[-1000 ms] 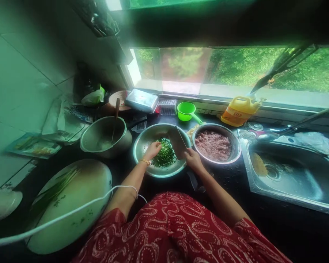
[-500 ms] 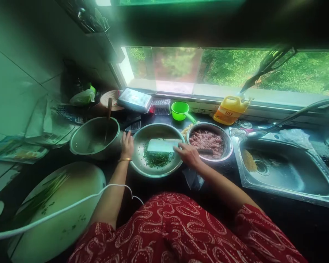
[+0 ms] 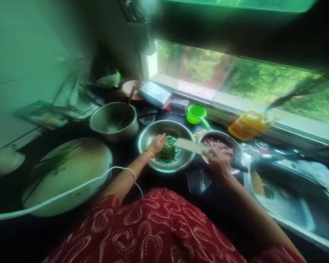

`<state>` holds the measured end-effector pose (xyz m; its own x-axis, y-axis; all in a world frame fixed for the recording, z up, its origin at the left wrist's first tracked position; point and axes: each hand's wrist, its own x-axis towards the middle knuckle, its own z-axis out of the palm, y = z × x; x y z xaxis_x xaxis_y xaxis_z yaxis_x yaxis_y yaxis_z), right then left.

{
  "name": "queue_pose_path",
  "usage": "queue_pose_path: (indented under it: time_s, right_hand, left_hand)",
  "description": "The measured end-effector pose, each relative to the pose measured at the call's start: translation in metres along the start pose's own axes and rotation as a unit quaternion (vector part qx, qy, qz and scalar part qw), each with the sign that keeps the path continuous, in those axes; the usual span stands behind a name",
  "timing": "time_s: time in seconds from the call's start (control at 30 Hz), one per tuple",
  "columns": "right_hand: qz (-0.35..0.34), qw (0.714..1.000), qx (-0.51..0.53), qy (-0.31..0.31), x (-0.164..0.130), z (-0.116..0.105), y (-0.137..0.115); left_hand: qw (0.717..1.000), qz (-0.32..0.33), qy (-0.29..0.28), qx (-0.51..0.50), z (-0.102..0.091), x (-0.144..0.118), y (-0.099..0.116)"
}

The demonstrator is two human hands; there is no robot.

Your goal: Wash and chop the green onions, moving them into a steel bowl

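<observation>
Chopped greens (image 3: 168, 154) lie at the bottom of a steel bowl (image 3: 167, 169) in front of me. My left hand (image 3: 157, 144) reaches over the near left rim, its fingers stretched out beside the greens. In my right hand (image 3: 219, 162) is the handle of a cleaver (image 3: 191, 145). The pale blade points left across the bowl's right rim. Behind that hand stands a smaller metal bowl (image 3: 238, 149) with minced meat (image 3: 218, 145), partly covered by the hand.
On the left are a round cutting board (image 3: 84, 175) with long green stalks (image 3: 64, 155), a white cord crossing it, and a deep pot (image 3: 94, 128). A green dipper (image 3: 196, 114) and yellow jug (image 3: 245, 126) stand at the back. The sink (image 3: 293, 204) is at right.
My left hand has gone from the bowl's left rim to inside it, near the greens. My right hand has drawn the cleaver rightward from over the greens. The view has turned and tilted.
</observation>
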<state>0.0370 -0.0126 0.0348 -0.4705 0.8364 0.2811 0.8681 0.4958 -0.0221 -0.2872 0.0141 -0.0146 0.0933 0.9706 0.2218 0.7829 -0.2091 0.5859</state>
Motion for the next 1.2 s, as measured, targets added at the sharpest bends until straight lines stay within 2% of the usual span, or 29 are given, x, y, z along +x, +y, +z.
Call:
queue_pose_path:
  time_s: [0.07, 0.1, 0.2, 0.23, 0.3, 0.4, 0.43, 0.5, 0.6, 0.67, 0.7, 0.77, 0.8, 0.87, 1.0, 1.07, 1.13, 1.2]
  right_hand:
    - [0.057, 0.995, 0.063, 0.053, -0.011, -0.004, 0.005]
    - [0.082, 0.989, 0.101, 0.075, -0.014, -0.005, 0.005]
    - [0.131, 0.966, 0.200, 0.094, -0.012, -0.003, -0.004]
    - [0.134, 0.960, 0.229, 0.087, -0.009, -0.001, -0.011]
    - [0.120, 0.951, 0.279, 0.055, -0.002, 0.006, -0.030]
    - [0.047, 0.942, 0.333, 0.013, 0.015, 0.020, -0.074]
    - [0.010, 0.939, 0.343, 0.006, 0.021, 0.025, -0.092]
    - [-0.061, 0.937, 0.343, -0.009, 0.034, 0.035, -0.131]
    - [-0.143, 0.937, 0.315, -0.046, 0.048, 0.048, -0.194]
    - [-0.181, 0.935, 0.294, -0.085, 0.053, 0.055, -0.234]
    - [-0.192, 0.934, 0.284, -0.106, 0.055, 0.058, -0.253]
    - [-0.196, 0.931, 0.268, -0.149, 0.059, 0.064, -0.288]
    - [-0.193, 0.930, 0.266, -0.167, 0.061, 0.066, -0.305]
    - [-0.183, 0.924, 0.275, -0.194, 0.066, 0.070, -0.336]
    - [-0.140, 0.899, 0.340, -0.236, 0.078, 0.076, -0.388]
    - [-0.101, 0.884, 0.372, -0.265, 0.082, 0.079, -0.405]
    - [-0.075, 0.869, 0.390, -0.295, 0.082, 0.081, -0.415]
    - [-0.097, 0.856, 0.393, -0.321, 0.080, 0.080, -0.417]
  left_hand:
    - [0.996, 0.055, 0.071, -0.010, 0.000, -0.007, 0.004]
    - [0.995, 0.054, 0.083, 0.015, 0.003, -0.010, 0.006]
    - [0.995, 0.011, 0.006, 0.103, 0.015, -0.017, 0.004]
    - [0.993, -0.018, 0.020, 0.114, 0.014, -0.020, 0.000]
    - [0.990, -0.047, 0.081, 0.107, 0.004, -0.031, -0.012]
    - [0.978, -0.049, 0.195, 0.060, -0.036, -0.066, -0.042]
    - [0.968, -0.068, 0.238, 0.051, -0.053, -0.084, -0.057]
    - [0.933, -0.150, 0.324, 0.039, -0.090, -0.133, -0.093]
    - [0.861, -0.322, 0.388, 0.075, -0.141, -0.226, -0.157]
    - [0.806, -0.436, 0.383, 0.120, -0.169, -0.285, -0.195]
    - [0.788, -0.480, 0.361, 0.137, -0.180, -0.309, -0.212]
    - [0.775, -0.523, 0.314, 0.166, -0.195, -0.340, -0.241]
    - [0.780, -0.524, 0.294, 0.173, -0.200, -0.346, -0.254]
    - [0.809, -0.492, 0.269, 0.176, -0.204, -0.347, -0.274]
    - [0.884, -0.370, 0.245, 0.150, -0.198, -0.333, -0.297]
    - [0.919, -0.306, 0.217, 0.124, -0.190, -0.337, -0.295]
    - [0.947, -0.246, 0.187, 0.083, -0.181, -0.350, -0.285]
    - [0.959, -0.208, 0.189, 0.032, -0.175, -0.365, -0.269]
